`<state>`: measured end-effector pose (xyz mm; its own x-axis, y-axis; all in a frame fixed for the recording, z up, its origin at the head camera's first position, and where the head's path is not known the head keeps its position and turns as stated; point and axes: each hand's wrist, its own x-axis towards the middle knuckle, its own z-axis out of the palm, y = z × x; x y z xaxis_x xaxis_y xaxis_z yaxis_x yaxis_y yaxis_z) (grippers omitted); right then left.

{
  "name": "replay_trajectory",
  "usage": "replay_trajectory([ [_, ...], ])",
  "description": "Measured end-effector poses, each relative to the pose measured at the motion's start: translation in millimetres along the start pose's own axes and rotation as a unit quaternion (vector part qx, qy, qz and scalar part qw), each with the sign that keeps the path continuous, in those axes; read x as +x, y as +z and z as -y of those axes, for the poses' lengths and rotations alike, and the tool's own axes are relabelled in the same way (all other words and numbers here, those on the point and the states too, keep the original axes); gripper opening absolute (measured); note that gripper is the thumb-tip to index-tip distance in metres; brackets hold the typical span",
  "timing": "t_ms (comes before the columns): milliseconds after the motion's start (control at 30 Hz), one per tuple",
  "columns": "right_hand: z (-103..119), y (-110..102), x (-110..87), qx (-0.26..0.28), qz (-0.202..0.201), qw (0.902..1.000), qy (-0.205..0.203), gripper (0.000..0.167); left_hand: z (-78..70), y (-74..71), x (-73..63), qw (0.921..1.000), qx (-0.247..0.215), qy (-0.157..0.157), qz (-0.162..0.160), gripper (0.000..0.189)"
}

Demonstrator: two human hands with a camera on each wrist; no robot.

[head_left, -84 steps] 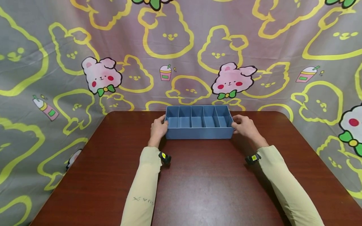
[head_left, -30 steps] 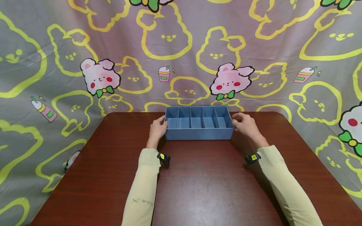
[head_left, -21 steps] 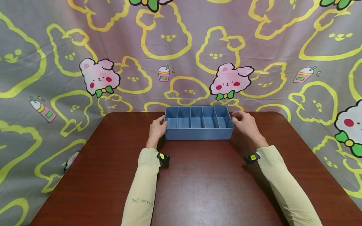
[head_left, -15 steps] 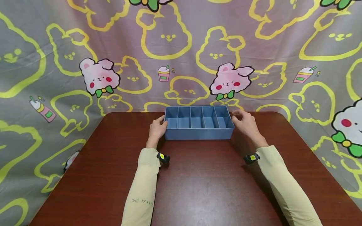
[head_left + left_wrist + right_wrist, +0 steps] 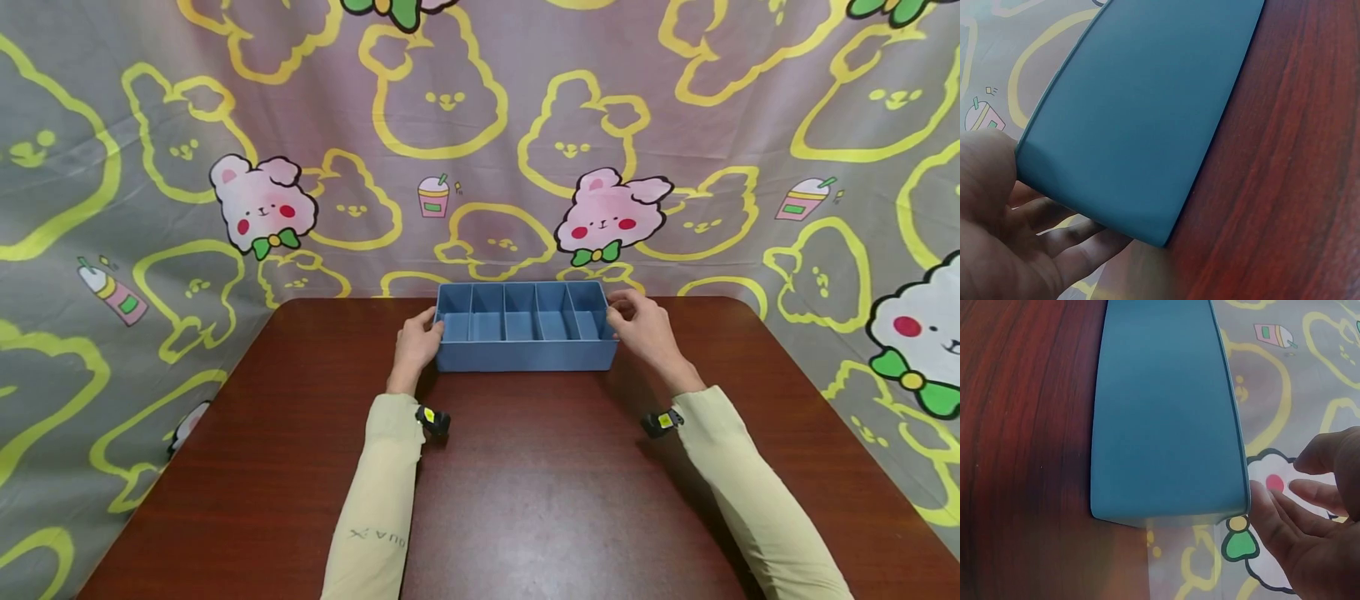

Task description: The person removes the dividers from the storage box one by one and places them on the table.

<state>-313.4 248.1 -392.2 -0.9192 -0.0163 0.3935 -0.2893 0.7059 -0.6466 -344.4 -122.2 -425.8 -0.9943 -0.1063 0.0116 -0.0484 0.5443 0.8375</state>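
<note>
A blue compartment box (image 5: 525,356), long and split by dividers into several bays, sits near the back edge of the table with its bays bare. At its left end, my left hand (image 5: 417,342) holds the end wall, thumb at the rim and fingers along the outside. The left wrist view shows those fingers (image 5: 1085,253) spread against the end below the corner. My right hand (image 5: 647,332) is at the right end, thumb and forefinger apart and loosely bent, overlapping the rim in the head view. In the right wrist view, a fingertip (image 5: 1259,490) is right at the box's corner.
The dark red-brown table (image 5: 525,483) has rounded back corners. Close behind it hangs a grey-pink curtain (image 5: 480,150) printed with yellow outlines and rabbit heads; it also runs along both sides. Each wrist wears a small black camera (image 5: 433,419).
My right hand has loosened from the box's right end and moved slightly up and left over its rim. My left hand and the box stay almost where they were.
</note>
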Motion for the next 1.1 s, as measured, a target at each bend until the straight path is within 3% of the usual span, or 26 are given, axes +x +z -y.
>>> replay_trajectory([
  [433, 7, 10, -0.8, 0.024, 0.017, 0.9996, 0.000, 0.032, -0.1, -1.3, -1.1, 0.9999, -0.002, 0.004, -0.010, 0.050],
  [1100, 9, 25, 10.8, -0.008, 0.014, 0.9998, -0.009, 0.031, 0.4, 0.8, 0.4, 0.9999, -0.010, 0.003, -0.013, 0.050],
])
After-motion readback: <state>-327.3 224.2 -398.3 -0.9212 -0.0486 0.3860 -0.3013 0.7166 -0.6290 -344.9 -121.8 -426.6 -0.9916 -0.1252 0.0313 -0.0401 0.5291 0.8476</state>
